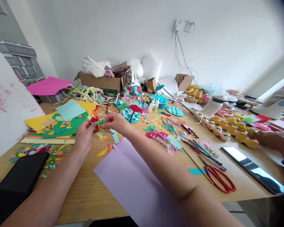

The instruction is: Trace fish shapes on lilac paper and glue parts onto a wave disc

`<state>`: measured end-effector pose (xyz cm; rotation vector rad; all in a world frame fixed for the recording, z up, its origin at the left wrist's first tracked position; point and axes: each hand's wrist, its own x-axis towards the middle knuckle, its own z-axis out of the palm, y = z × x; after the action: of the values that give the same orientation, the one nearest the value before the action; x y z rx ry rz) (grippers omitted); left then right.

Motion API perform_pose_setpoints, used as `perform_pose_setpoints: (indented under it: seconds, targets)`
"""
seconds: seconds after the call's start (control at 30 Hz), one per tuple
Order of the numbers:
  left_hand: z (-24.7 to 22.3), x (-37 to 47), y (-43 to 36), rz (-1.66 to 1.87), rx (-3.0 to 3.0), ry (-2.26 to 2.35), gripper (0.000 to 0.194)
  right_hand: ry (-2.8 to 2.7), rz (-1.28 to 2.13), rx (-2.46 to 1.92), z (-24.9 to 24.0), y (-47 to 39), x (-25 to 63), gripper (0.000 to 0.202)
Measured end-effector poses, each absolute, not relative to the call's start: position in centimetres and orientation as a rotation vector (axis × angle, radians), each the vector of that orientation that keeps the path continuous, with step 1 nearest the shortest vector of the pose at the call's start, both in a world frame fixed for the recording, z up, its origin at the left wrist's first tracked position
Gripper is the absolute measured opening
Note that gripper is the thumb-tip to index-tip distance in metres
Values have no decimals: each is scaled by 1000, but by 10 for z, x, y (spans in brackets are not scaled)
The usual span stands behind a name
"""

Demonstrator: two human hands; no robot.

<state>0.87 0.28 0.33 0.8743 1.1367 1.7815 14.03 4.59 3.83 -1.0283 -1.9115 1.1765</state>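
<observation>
My left hand (84,130) is closed on a small bunch of cut paper pieces (94,119), red and orange, above the left part of the wooden table. Touching the same bunch from the right, my right hand (115,122) pinches a green paper piece (101,122). The fingers hide part of the bunch. Loose orange and yellow paper scraps (104,150) lie below my hands. A lilac paper sheet (132,176) is spread under my right forearm. Left of my hands, green paper with fish cutouts (68,126) rests on a stack of coloured sheets, a light blue sheet (70,109) on top.
A black phone (19,176) lies at front left beside small scraps. Red-handled scissors (220,178), pencils and another phone (251,167) are at right. Another person's hand (269,138) touches yellow carton pieces (246,137). Glue bottles (153,105) and boxes stand behind.
</observation>
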Motion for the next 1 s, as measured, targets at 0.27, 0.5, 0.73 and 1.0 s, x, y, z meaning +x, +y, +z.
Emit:
perform_pose_setpoints:
  seconds: [0.27,0.5,0.73,1.0]
  targets:
    - [4,14,-2,1718,821,993,20,-1849,1116,-1118,24,53,124,22]
    - [6,9,-3,1568,672,847,17,-1707,1296,-1035,29,47,128,31]
    - [5,6,-3,1492,594,766,10,-1702,1350,-1039,31,49,130,33]
    - [12,11,-6,1467,656,697,6,-1864,1052,-1113,31,50,130,23]
